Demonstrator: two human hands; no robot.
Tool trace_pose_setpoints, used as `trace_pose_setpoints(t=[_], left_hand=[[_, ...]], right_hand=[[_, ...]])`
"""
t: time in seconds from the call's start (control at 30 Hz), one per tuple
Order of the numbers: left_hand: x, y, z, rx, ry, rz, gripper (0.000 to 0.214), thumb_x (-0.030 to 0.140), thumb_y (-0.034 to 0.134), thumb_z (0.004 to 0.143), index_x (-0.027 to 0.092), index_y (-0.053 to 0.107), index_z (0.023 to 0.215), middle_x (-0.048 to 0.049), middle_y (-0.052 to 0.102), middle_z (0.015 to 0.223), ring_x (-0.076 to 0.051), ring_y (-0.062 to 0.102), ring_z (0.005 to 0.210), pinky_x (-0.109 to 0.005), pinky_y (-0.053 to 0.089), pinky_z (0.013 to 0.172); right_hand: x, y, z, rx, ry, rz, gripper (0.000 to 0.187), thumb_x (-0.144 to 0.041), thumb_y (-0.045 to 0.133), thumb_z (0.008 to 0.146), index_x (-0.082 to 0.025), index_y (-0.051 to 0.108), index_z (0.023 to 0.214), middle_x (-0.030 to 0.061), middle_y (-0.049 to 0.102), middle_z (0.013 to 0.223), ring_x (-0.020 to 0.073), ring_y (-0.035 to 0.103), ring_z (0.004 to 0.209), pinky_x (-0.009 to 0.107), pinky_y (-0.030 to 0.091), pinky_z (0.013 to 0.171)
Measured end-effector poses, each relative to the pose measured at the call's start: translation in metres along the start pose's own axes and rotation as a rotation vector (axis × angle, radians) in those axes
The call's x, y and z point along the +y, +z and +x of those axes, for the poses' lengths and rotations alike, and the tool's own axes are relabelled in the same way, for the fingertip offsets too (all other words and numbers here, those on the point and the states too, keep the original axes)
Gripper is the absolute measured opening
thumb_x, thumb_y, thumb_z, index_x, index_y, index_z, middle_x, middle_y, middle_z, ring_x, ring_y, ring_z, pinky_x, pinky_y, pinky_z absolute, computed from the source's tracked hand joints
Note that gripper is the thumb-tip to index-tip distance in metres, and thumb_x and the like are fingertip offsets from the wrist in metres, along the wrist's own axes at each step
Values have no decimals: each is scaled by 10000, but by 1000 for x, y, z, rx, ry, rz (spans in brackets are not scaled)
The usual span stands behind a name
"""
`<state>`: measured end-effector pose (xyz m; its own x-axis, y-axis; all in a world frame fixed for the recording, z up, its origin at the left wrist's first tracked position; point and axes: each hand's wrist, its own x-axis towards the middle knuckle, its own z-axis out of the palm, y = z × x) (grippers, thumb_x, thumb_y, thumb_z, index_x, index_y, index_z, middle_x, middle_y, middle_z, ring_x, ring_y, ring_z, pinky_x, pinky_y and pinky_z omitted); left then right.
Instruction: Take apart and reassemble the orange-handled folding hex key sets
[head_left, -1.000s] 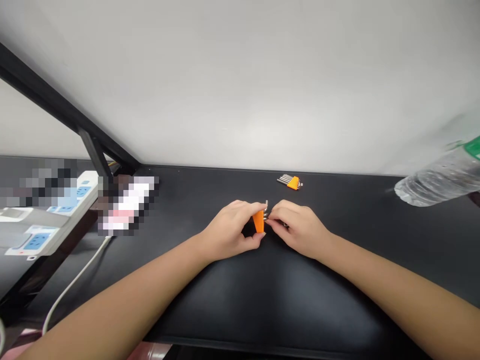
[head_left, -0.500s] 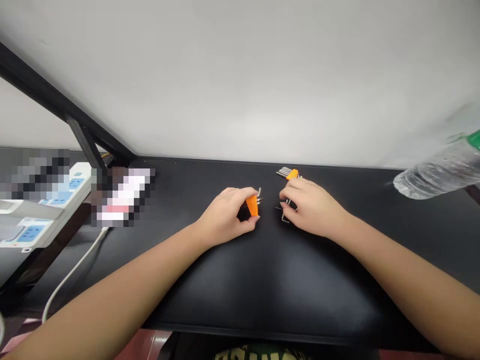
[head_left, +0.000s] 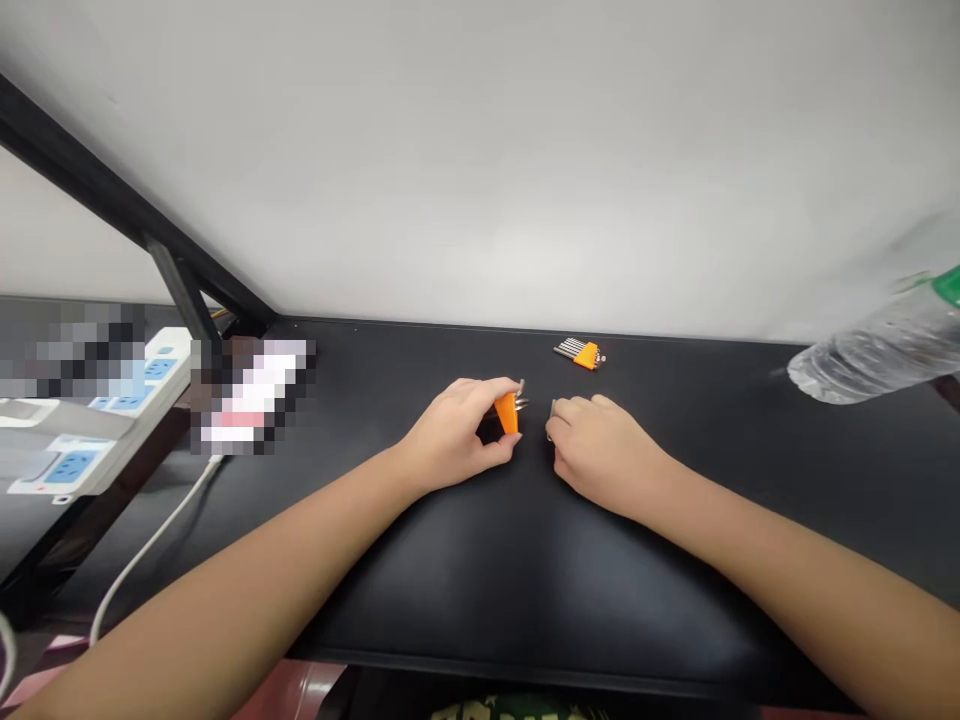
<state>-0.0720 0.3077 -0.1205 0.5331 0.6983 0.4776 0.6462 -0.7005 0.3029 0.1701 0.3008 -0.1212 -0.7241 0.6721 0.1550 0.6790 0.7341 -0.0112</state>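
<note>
My left hand (head_left: 457,435) is closed around a small orange hex-key holder (head_left: 508,412) with a few metal key ends sticking out of its top. My right hand (head_left: 600,452) rests just to its right on the black tabletop (head_left: 487,560), fingers curled, pinching a thin metal hex key (head_left: 553,408) whose tip shows at the fingertips. A small gap separates the two hands. A second orange holder full of hex keys (head_left: 580,353) lies farther back near the wall.
A clear plastic bottle with a green cap (head_left: 877,350) lies tilted at the right edge. White power strips (head_left: 82,440) sit at the left with a white cable (head_left: 150,545) trailing down. A black diagonal brace (head_left: 127,215) runs along the left wall.
My right hand left the holder, reached back toward the far hex-key set, then came back next to the left hand with a metal key in its fingers. The left hand stayed put.
</note>
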Motion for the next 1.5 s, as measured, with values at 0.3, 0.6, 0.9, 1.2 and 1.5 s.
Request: trace_pose_setpoints(t=[0.3, 0.6, 0.9, 1.2, 1.5], left_hand=[[1, -2, -3, 15, -76, -120, 547, 215, 688, 827, 230, 476, 1332, -58, 713, 1131, -200, 728, 975, -334, 595, 870], [1, -2, -2, 77, -17, -158, 535, 207, 705, 818, 224, 483, 1305, -59, 715, 1128, -189, 737, 993, -298, 603, 858], [-1, -1, -2, 105, -30, -164, 552, 207, 722, 806, 222, 491, 1307, -65, 718, 1153, -192, 741, 1014, -301, 612, 869], [1, 0, -3, 136, -32, -188, 594, 191, 736, 808, 230, 456, 1330, -73, 714, 1173, -214, 743, 1085, -330, 623, 926], [0, -1, -4, 66, 14, -99, 562, 237, 722, 824, 235, 463, 1323, -58, 718, 1114, -204, 744, 972, -337, 613, 845]], right_hand=[[7, -17, 0, 416, -115, 780, 157, -66, 577, 840, -212, 524, 820, 37, 671, 947, 140, 602, 800, 266, 480, 718], [15, -7, 3, 459, -149, 814, 158, -55, 614, 834, -206, 570, 823, 52, 704, 966, 149, 641, 813, 276, 506, 721], [20, -6, 3, 468, -123, 792, 166, -51, 628, 822, -207, 574, 801, 44, 709, 947, 149, 646, 796, 276, 513, 715], [23, -7, 2, 486, -117, 736, 166, -45, 627, 817, -203, 578, 801, 35, 711, 922, 144, 644, 781, 272, 510, 711], [27, -12, 2, 486, -130, 686, 122, -83, 629, 900, -205, 640, 893, 39, 721, 945, 157, 666, 828, 289, 535, 766]])
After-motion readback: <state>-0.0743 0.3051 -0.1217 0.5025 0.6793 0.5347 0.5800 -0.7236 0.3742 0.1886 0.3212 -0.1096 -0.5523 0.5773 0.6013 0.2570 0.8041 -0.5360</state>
